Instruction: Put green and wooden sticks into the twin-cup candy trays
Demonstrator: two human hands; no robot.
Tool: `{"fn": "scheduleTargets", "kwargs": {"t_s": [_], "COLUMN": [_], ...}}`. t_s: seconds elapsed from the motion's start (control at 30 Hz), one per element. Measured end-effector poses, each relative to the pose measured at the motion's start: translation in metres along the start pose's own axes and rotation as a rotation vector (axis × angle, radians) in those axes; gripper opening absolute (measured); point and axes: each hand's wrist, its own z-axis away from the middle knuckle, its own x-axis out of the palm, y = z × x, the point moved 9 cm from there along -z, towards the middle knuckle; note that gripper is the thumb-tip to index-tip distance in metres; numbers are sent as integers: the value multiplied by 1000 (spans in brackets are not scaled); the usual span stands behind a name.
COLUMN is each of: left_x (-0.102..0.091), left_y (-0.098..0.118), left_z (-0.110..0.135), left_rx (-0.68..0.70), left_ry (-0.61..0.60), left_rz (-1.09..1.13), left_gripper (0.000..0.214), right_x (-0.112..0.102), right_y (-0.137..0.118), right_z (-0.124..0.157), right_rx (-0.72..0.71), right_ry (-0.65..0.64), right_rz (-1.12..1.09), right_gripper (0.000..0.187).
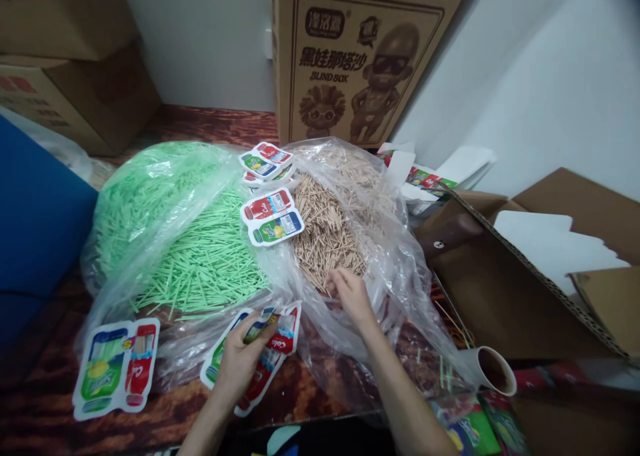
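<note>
I'm holding a packet (pixel 286 327) in my half-curled left hand (pixel 245 351), apparently picking brown sticks (pixel 323 233) with my nearly closed right hand (pixel 351 297), catch unclear; that's calling for light pinching.

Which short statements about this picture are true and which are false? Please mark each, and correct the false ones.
1. Green sticks and brown sticks lie in clear plastic bags. True.
2. The green sticks are right of the brown sticks. False: they are on the left.
3. The left hand is at printed cards, the right hand at the brown sticks. True.
4. Every printed card is under a hand. False: one card lies apart at lower left.
</note>
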Motion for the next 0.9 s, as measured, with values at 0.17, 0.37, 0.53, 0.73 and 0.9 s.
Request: {"fn": "scheduleTargets", "kwargs": {"t_s": [0.17,0.37,0.53,0.73,0.9], "left_x": [3,-2,-8,-5,81], "left_y": [-5,-3,-15,0,61], "left_z": [1,5,5,10,27], "left_rx": [-30,-42,-83,28,567], "left_ry": [-28,1,-2,-20,-438], "left_rz": [4,44,114,35,-322], "left_gripper": [28,30,31,26,21], "right_x": [-15,0,4,2,-6], "right_y": [21,10,14,23,37], "right_z": [-44,-55,-49,-54,-60], "right_rx": [222,280,285,303,312], "right_ry": [93,25,-4,-22,-75], "right_rz": [495,619,632,458,104], "right_gripper": [31,29,28,20,17]}}
